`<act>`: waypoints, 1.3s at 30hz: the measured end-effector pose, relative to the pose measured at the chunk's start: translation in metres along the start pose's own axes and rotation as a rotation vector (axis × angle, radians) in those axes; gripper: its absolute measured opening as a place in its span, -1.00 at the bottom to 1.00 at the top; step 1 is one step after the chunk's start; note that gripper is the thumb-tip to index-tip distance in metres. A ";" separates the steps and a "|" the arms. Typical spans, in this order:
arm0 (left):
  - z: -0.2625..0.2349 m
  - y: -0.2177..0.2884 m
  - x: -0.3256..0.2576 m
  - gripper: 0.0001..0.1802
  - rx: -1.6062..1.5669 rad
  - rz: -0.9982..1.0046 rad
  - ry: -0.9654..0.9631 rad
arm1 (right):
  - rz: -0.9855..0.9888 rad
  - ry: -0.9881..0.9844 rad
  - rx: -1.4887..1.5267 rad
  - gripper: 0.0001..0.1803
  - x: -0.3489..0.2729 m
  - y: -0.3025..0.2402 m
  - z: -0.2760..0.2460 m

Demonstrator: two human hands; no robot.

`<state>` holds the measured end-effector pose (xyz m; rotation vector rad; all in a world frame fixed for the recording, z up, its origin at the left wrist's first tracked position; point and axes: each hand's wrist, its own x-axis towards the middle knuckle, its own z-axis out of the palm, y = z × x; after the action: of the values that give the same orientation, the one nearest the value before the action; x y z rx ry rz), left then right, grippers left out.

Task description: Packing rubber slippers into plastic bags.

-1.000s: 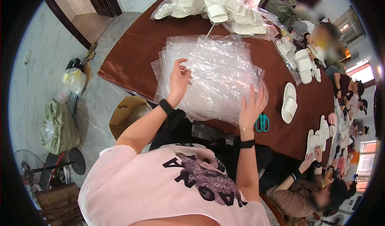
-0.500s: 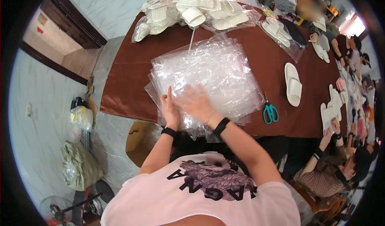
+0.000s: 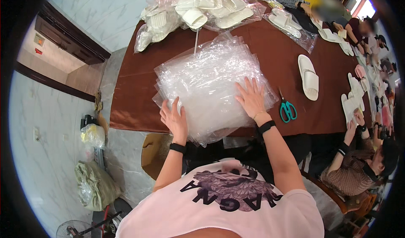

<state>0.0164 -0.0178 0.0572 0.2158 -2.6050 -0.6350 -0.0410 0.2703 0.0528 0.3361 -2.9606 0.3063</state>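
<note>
A loose stack of clear plastic bags [image 3: 206,86] lies in front of me on a brown-covered table [image 3: 130,94]. My left hand [image 3: 174,119] touches the stack's left edge, its fingers spread. On the right part of the stack rests my right hand [image 3: 252,96], flat with the fingers apart. Neither hand holds anything. Just right of the bags are teal-handled scissors [image 3: 287,110], and farther right a single white slipper [image 3: 309,77].
Bagged white slippers [image 3: 196,12] are heaped along the table's far edge. At the right, a co-worker [image 3: 354,166] handles white slippers [image 3: 351,105], with more people beyond. A cardboard box [image 3: 155,153] stands below the near table edge; a green sack [image 3: 95,187] is on the floor at left.
My right hand has moved right, from the middle of the bags to their right side. My left hand has shifted slightly left and its fingers have spread. The view has shifted a little.
</note>
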 end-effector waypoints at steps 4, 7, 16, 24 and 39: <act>0.006 0.000 0.018 -0.45 0.155 0.001 0.018 | -0.051 0.052 0.019 -0.43 -0.009 -0.003 0.005; 0.036 -0.036 0.030 -0.40 0.249 -0.024 -0.147 | -0.042 0.009 0.065 -0.42 -0.006 0.004 0.016; 0.007 -0.086 0.068 -0.37 -0.058 -0.036 -0.678 | -0.066 -0.041 0.091 -0.40 -0.004 0.020 0.029; -0.059 -0.010 0.219 -0.71 -0.734 -0.134 -0.324 | -0.128 0.086 0.128 -0.39 -0.006 0.025 0.031; 0.281 0.061 0.377 -0.40 -1.356 -0.640 -0.286 | -0.076 0.060 0.126 -0.37 0.003 0.023 0.018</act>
<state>-0.4499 0.0533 0.0087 0.5043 -1.6958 -2.5450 -0.0514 0.2878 0.0313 0.4453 -2.8681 0.4858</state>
